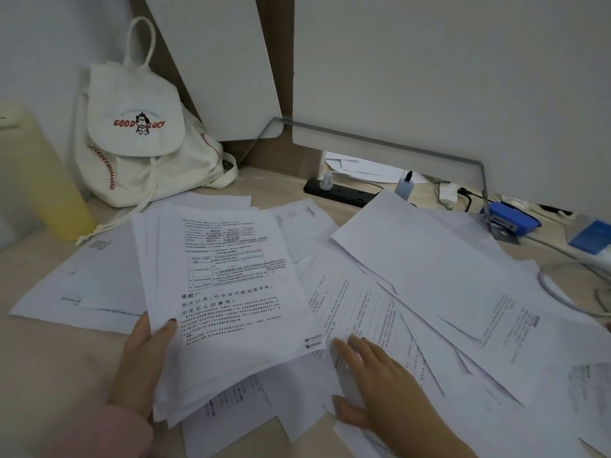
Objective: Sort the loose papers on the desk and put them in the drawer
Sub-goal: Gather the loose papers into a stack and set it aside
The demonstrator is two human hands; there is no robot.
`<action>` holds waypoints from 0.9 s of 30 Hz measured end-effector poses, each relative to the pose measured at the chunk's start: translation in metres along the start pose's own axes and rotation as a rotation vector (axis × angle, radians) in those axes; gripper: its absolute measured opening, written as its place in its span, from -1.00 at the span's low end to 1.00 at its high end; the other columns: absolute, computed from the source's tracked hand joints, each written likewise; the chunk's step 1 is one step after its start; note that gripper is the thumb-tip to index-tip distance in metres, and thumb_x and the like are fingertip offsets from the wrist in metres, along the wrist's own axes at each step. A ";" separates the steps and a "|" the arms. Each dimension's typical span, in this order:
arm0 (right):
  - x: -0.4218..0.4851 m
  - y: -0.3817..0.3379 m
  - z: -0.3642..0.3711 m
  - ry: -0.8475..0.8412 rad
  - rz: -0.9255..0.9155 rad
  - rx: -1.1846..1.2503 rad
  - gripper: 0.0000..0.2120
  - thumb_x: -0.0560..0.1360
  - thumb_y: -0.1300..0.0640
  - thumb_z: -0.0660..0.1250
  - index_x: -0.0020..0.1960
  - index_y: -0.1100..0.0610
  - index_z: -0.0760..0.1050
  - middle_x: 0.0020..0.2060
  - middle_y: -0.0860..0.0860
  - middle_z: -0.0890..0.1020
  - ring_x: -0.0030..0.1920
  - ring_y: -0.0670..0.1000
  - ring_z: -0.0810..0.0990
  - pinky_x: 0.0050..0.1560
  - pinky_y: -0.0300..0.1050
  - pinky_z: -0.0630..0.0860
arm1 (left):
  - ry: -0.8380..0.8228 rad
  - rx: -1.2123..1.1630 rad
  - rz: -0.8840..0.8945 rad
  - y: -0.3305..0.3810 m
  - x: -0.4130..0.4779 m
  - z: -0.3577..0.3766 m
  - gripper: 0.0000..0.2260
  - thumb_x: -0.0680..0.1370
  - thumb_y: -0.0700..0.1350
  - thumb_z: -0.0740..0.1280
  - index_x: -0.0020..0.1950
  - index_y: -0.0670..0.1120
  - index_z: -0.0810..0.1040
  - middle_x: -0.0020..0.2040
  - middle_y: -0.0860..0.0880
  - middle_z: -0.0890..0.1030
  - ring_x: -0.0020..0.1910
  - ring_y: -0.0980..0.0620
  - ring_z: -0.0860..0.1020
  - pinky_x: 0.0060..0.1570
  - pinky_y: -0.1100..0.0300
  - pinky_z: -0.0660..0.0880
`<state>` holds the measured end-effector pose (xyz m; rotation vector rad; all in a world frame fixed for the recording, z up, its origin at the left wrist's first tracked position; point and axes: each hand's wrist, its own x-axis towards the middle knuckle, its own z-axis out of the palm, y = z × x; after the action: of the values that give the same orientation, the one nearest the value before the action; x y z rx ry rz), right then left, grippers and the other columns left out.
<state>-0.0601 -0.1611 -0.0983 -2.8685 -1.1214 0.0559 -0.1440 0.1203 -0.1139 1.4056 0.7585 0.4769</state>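
1 stack (228, 292), many sheets thick, printed page uppermost, is raised off the desk (43, 368) at 7 o'clock of the view. The left hand (145, 358) grips its lower left edge, thumb pressed on the top page, other fingers hidden beneath. The right hand (373, 381), at 5 o'clock, lies palm down on the loose papers (429, 266), fingers straight and slightly spread, pinching nothing. These sheets fan across the desk from 9 o'clock through 6 to 3 o'clock, overlapping, several face down. The drawer is not in view. Status, by judgement: gathering is under way, a good share is in hand, and many sheets are yet to be collected, squared and stowed. Also present are a white backpack (132, 133) at 11 o'clock, a black power strip (340, 193) at 1 o'clock and a blue stapler (510, 219) at 2 o'clock.
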 end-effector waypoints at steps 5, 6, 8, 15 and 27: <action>0.013 -0.004 -0.019 -0.006 -0.026 0.134 -0.55 0.51 -0.11 0.08 0.38 -0.03 0.27 0.25 -0.12 0.45 0.20 -0.09 0.48 0.01 -0.31 0.41 | 0.037 -0.018 0.023 0.005 -0.005 -0.015 -0.70 0.57 -0.25 0.18 0.29 -0.10 0.44 0.16 -0.06 0.53 0.19 -0.06 0.45 0.25 0.03 0.32; 0.022 -0.005 -0.022 0.005 -0.001 0.219 -0.57 0.57 -0.06 0.09 0.42 -0.04 0.22 0.31 -0.13 0.40 0.25 -0.11 0.42 0.05 -0.34 0.35 | 0.049 -0.024 0.027 0.007 -0.006 -0.020 -0.71 0.57 -0.24 0.19 0.28 -0.09 0.45 0.17 -0.06 0.54 0.19 -0.07 0.46 0.28 -0.01 0.32; 0.046 -0.014 -0.029 0.036 0.083 0.469 -0.61 0.59 0.04 0.13 0.41 -0.01 0.26 0.33 -0.09 0.41 0.27 -0.11 0.41 0.11 -0.38 0.30 | 0.084 -0.035 0.039 0.007 -0.007 -0.035 -0.72 0.57 -0.23 0.19 0.26 -0.08 0.47 0.19 -0.05 0.55 0.20 -0.08 0.48 0.31 -0.07 0.31; 0.156 -0.075 -0.037 -0.231 0.515 1.572 -0.92 0.52 0.25 0.26 0.00 0.21 0.47 -0.12 0.09 0.48 -0.07 0.06 0.49 -0.04 -0.18 0.46 | 0.249 -0.016 0.095 0.010 -0.018 -0.093 -0.70 0.58 -0.19 0.18 0.30 -0.05 0.46 0.21 0.00 0.55 0.21 -0.05 0.48 0.26 0.00 0.33; 0.221 -0.163 -0.015 -0.290 0.679 1.533 -0.79 0.46 0.31 0.30 -0.34 0.23 0.37 -0.40 0.11 0.39 -0.50 0.00 0.38 -0.58 -0.32 0.27 | 0.446 -0.047 -0.017 0.006 -0.031 -0.153 -0.67 0.58 -0.18 0.17 0.33 0.03 0.41 0.18 0.03 0.49 0.18 -0.05 0.42 0.27 -0.02 0.29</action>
<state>-0.0076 0.1080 -0.0744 -1.6240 0.1109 0.8977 -0.2740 0.2054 -0.1008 1.2608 1.1075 0.8050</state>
